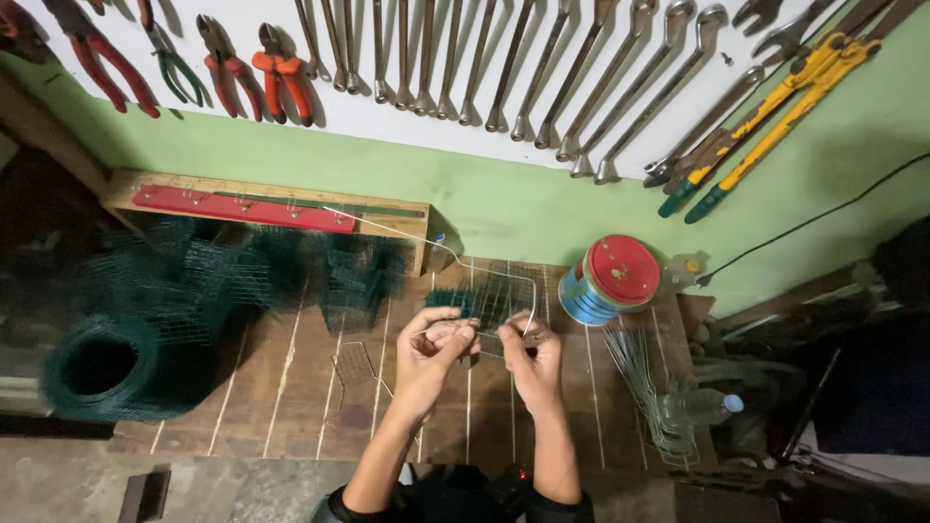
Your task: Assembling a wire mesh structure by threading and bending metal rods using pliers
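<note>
We judge bending underway: left hand (431,339) and right hand (526,351) pinch the thin silver wire frame (504,291) closed; its twelve-o'clock corners need squaring.

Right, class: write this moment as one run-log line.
left hand: holds bent silver wire frame | right hand: holds same frame | under: brown wooden bench

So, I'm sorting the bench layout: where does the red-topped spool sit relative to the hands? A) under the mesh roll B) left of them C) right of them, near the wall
C: the red-topped spool stands right of both hands, left hand and right hand, close to the green wall.
</note>
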